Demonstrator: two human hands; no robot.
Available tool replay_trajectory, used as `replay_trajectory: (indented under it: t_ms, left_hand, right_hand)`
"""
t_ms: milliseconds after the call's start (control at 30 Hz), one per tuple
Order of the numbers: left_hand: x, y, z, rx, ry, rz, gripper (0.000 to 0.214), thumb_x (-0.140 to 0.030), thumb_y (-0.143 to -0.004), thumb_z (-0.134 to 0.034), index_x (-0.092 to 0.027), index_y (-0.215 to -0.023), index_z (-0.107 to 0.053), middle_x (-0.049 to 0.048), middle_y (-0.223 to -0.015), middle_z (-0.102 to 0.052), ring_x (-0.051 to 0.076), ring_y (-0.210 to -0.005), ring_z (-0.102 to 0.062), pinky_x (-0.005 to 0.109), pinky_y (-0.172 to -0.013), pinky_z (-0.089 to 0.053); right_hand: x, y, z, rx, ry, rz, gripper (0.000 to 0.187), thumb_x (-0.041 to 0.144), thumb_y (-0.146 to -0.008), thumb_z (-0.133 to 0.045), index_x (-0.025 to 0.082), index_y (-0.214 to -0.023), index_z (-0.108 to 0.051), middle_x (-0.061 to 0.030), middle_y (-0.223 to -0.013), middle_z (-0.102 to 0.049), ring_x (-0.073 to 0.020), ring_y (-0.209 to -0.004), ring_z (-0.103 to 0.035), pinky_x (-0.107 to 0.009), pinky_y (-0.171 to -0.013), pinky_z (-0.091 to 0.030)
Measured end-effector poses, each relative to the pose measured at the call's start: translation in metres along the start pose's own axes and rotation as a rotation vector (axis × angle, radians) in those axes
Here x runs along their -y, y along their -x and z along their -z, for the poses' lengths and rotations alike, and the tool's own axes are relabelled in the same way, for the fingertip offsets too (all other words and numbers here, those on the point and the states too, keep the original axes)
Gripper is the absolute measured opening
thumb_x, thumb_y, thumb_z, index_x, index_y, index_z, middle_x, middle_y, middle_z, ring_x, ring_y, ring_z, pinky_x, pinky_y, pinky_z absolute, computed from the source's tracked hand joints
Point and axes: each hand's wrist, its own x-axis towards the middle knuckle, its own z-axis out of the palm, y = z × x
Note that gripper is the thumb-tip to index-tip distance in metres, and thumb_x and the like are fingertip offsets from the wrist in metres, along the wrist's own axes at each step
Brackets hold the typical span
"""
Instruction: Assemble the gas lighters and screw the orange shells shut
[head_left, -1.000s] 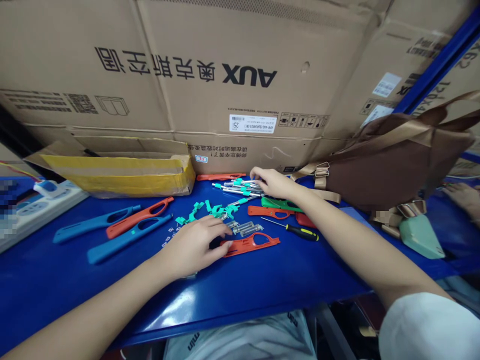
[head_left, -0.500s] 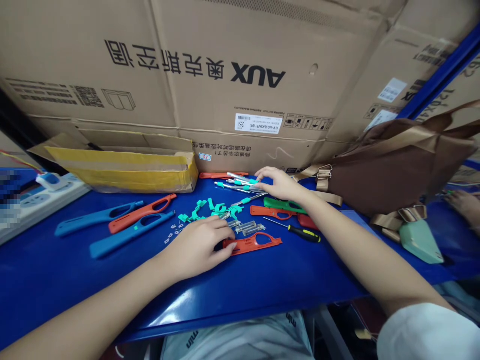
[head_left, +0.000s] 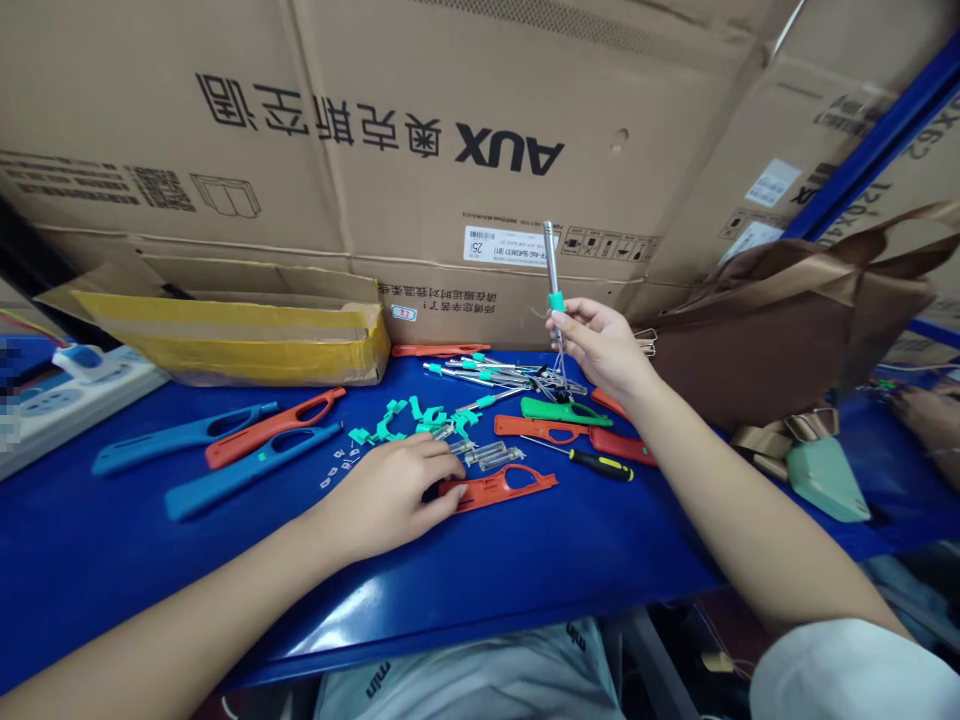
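My right hand (head_left: 600, 345) holds up a metal lighter tube (head_left: 553, 262) with a teal collar, pinched near its lower end; thin wires trail beneath. Behind the wires lies a pile of similar tubes (head_left: 480, 372). My left hand (head_left: 397, 492) rests on the table, its thumb and fingers gripping the end of an orange lighter casing half (head_left: 510, 487) that lies flat. Just above that casing are clear small fuel tanks (head_left: 491, 456). Teal plastic pieces (head_left: 386, 422) and tiny whitish parts (head_left: 335, 470) are scattered beyond and beside my left hand.
Blue casings (head_left: 247, 472) and an orange one (head_left: 274, 428) lie at left, near a yellow-taped carton (head_left: 247, 340) and a power strip (head_left: 75, 395). A screwdriver (head_left: 600, 464) and green casing (head_left: 566, 411) lie at right, before a brown bag (head_left: 780, 340). Another person's hand (head_left: 930, 420) shows far right.
My right hand has lifted one metal tube off the pile and raised it upright, with wires hanging. My left hand stays on the orange casing half.
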Motion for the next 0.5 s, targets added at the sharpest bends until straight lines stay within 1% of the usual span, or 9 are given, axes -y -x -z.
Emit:
replay_trajectory:
  t_ms: [100,167,233,333,400,500]
  left_hand:
    - [0.0,-0.001,0.001,0.0,0.0,-0.008,0.026,-0.033,-0.102,-0.047,-0.021,-0.101,-0.07,0.0042,-0.098,-0.07,0.023,-0.096,-0.064,0.037,-0.083,-0.052]
    - [0.0,-0.001,0.001,0.004,-0.003,-0.011,0.026,-0.033,-0.102,-0.047,-0.021,-0.101,-0.07,0.0045,-0.097,-0.07,0.023,-0.095,-0.064,0.037,-0.083,-0.052]
    - [-0.001,-0.001,0.001,0.009,-0.004,-0.01,0.026,-0.032,-0.102,-0.047,-0.021,-0.101,-0.07,0.0046,-0.097,-0.07,0.023,-0.094,-0.064,0.038,-0.083,-0.053]
    - [-0.002,0.0,0.001,0.01,-0.002,-0.01,0.025,-0.031,-0.102,-0.047,-0.021,-0.101,-0.07,0.0045,-0.096,-0.071,0.023,-0.094,-0.064,0.038,-0.083,-0.053]
    - [-0.001,0.0,-0.001,-0.01,0.004,-0.013,0.024,-0.031,-0.101,-0.048,-0.021,-0.101,-0.07,0.0045,-0.096,-0.071,0.024,-0.095,-0.065,0.037,-0.083,-0.053]
    - [0.0,-0.001,-0.002,-0.093,0.042,-0.002,0.024,-0.029,-0.1,-0.049,-0.021,-0.106,-0.07,0.0054,-0.103,-0.072,0.023,-0.101,-0.066,0.037,-0.088,-0.054]
  right_hand:
    - [0.005,0.01,-0.003,0.014,-0.069,-0.029,0.044,0.05,-0.067,-0.09,0.022,-0.09,-0.067,0.0009,-0.082,-0.067,-0.0115,-0.071,-0.061,-0.027,-0.068,-0.055]
    - [0.01,0.013,-0.003,0.005,-0.103,-0.021,0.041,0.048,-0.068,-0.09,0.022,-0.09,-0.067,0.0018,-0.082,-0.066,-0.0105,-0.072,-0.061,-0.026,-0.068,-0.055]
    - [0.016,0.012,0.0,-0.028,-0.131,0.015,0.039,0.047,-0.069,-0.09,0.023,-0.089,-0.067,0.0029,-0.081,-0.065,-0.0097,-0.072,-0.059,-0.024,-0.068,-0.055]
    - [0.027,0.007,0.009,-0.102,-0.175,0.114,0.035,0.044,-0.071,-0.089,0.024,-0.088,-0.066,0.0035,-0.081,-0.062,-0.009,-0.071,-0.058,-0.023,-0.067,-0.055]
    - [0.033,0.004,0.013,-0.139,-0.191,0.166,0.029,0.041,-0.075,-0.086,0.024,-0.087,-0.065,0.0035,-0.081,-0.061,-0.0089,-0.072,-0.058,-0.023,-0.068,-0.055]
    - [0.033,0.002,0.013,-0.153,-0.177,0.157,0.024,0.041,-0.082,-0.08,0.025,-0.086,-0.064,0.0029,-0.081,-0.06,-0.0096,-0.071,-0.059,-0.025,-0.069,-0.056]
